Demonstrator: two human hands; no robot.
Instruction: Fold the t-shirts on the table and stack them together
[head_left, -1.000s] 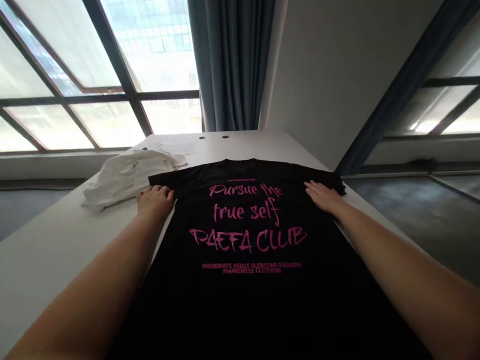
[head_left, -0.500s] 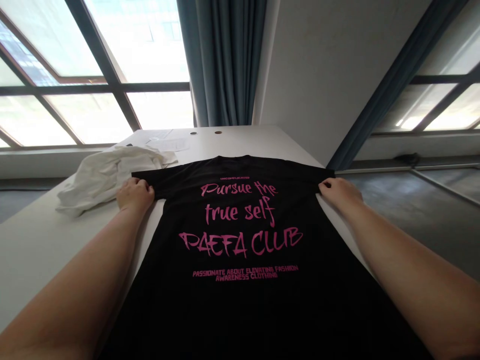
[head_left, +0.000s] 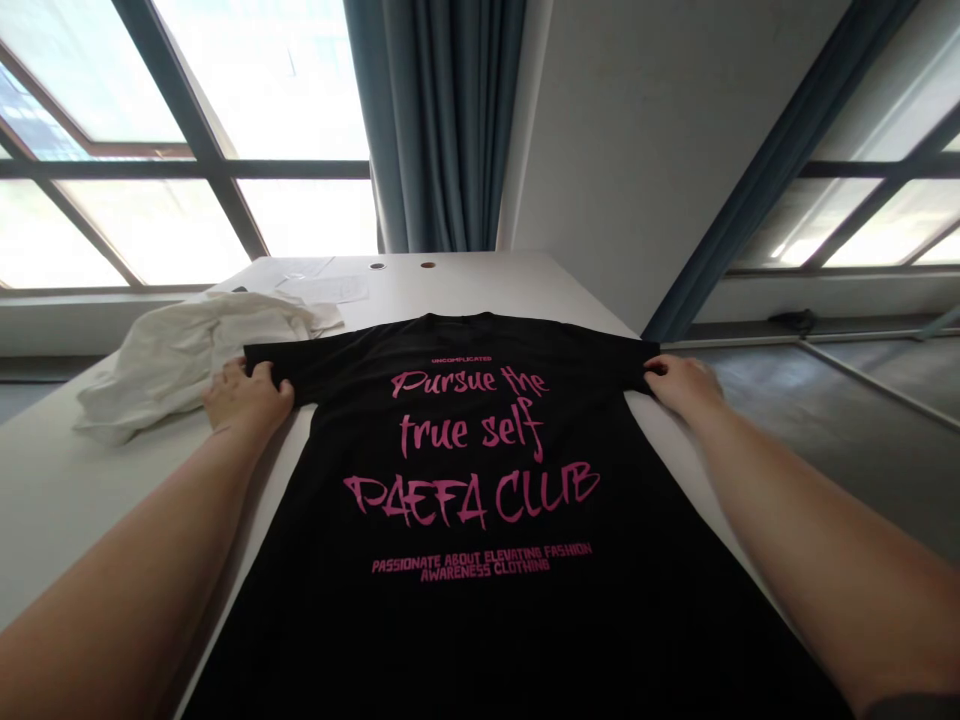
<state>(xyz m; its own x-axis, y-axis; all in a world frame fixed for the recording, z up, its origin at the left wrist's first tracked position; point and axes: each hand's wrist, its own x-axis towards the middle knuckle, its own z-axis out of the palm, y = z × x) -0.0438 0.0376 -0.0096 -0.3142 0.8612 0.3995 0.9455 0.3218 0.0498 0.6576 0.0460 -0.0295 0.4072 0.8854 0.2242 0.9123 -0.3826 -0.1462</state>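
A black T-shirt (head_left: 480, 640) lies spread flat, its back with pink lettering facing up and its collar toward the far side. At the hem of the left sleeve is my left hand (head_left: 251, 395), its curled fingers closed on the cloth and a little apart. The tip of the right sleeve is pinched between the thumb and fingers of my right hand (head_left: 684, 382). Both arms stretch forward along the sides of the shirt. The shirt's bottom hem is outside the view.
Crumpled white cloth (head_left: 172, 350) lies beside my left hand on the white table (head_left: 510, 280). Papers (head_left: 322, 288) rest farther back, near two round holes in the tabletop. Behind stand a blue-grey curtain (head_left: 439, 130), windows and a wall. Grey floor shows at the right.
The view has shifted slightly, so the shirt sits a bit farther left. My left hand has moved outward with the left sleeve, its fingers more spread. My right hand stays at the right sleeve.
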